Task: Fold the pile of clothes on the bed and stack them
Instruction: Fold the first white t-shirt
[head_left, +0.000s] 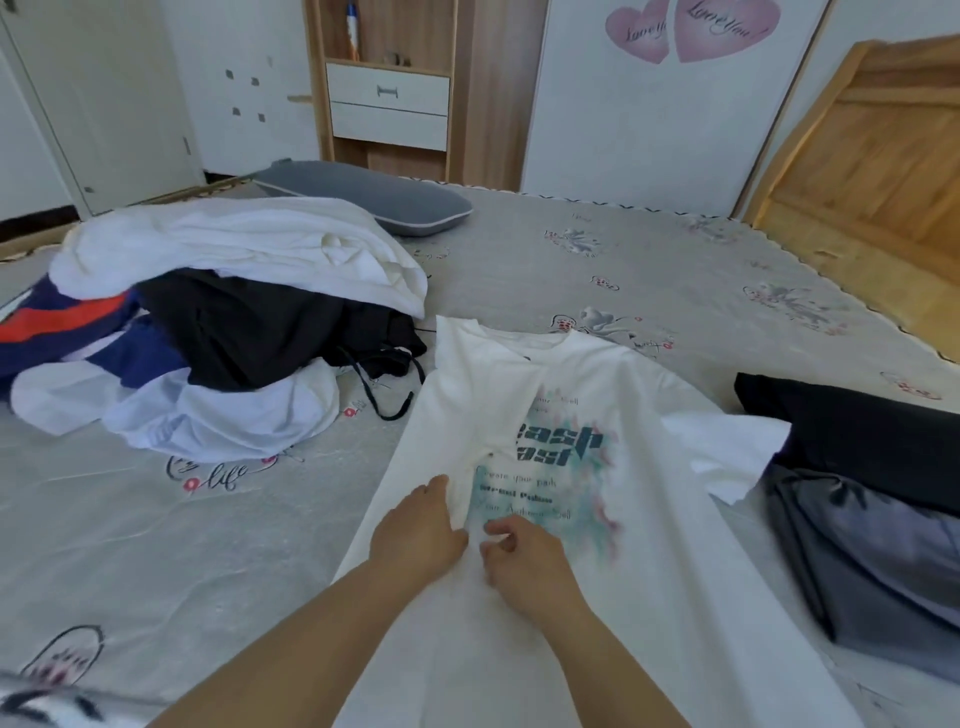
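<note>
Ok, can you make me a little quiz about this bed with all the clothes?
1. True or false: the pillow lies on top of the pile.
2. Which garment do both hands touch? A) black one B) white T-shirt C) blue one
3. Fill in: the folded stack sits to the person's ____.

Key: 1 false, it lies behind. 2 B; left hand flat, right hand pinching with curled fingers. 3 right.

A white T-shirt (597, 467) with a teal print lies spread front-up on the bed (519, 270), collar toward 12 o'clock, left side folded in. The unfolded pile (218, 327) of white, black and blue clothes sits at 10 o'clock. Folded dark garments (872, 519) are stacked at 3 o'clock.
</note>
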